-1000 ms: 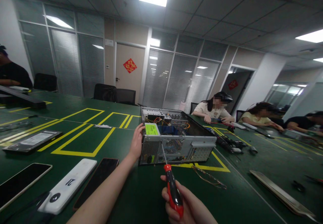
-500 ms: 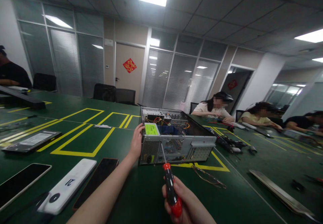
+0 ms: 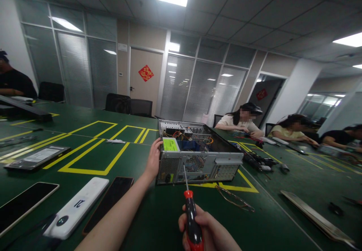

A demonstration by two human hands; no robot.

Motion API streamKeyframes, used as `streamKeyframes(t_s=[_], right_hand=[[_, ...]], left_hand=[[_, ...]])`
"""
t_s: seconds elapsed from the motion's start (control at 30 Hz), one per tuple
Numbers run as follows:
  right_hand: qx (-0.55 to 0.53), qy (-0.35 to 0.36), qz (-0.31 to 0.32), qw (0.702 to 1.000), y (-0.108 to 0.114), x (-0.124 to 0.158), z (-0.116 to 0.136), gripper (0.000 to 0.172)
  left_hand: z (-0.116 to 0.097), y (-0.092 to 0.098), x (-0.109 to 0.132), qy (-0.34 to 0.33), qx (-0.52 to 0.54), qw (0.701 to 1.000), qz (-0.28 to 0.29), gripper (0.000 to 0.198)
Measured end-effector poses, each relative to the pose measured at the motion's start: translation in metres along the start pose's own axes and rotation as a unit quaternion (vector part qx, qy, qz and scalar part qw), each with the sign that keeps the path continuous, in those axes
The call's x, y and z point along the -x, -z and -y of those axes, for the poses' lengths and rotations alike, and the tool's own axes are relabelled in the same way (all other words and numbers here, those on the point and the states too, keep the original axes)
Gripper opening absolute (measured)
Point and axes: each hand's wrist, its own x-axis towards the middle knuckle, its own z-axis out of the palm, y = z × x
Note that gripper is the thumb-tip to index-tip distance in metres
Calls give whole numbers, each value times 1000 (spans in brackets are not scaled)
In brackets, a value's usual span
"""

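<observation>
An open computer case (image 3: pixel 210 158) lies on the green table, its rear panel facing me and its inside showing wires and parts. My left hand (image 3: pixel 154 158) grips the case's left side near the power supply's yellow-green label (image 3: pixel 170 144); part of the fingers is hidden. In my right hand (image 3: pixel 207 226), the fingers are closed round a red and black screwdriver (image 3: pixel 194 221). Its shaft points up at the rear panel, left of the round vent. Whether the tip touches the metal or a screw, I cannot make out.
A hard drive (image 3: pixel 38 157), two phones (image 3: pixel 26 205) and a white device marked 21 (image 3: pixel 77 207) lie left. Glasses (image 3: pixel 234 198) rest before the case. Cables and parts (image 3: pixel 258 160) lie right. A metal panel (image 3: pixel 313 217) sits at right front. Several people sit around the table.
My right hand and the screwdriver have shifted slightly down and right, and the tip sits lower on the rear panel. My left hand stays on the case.
</observation>
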Motion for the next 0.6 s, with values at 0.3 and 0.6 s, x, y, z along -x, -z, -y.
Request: streamKeyframes(t_s=[0.3,0.6], right_hand=[[-19,-138,-35,990,22,-22,-32,29],[-42,-173,-77,981,22,-21,-30,24]], left_hand=[[-3,1,-1,0,1,1000,0,44],[-2,1,-1,-8,-1,1000,3,44]])
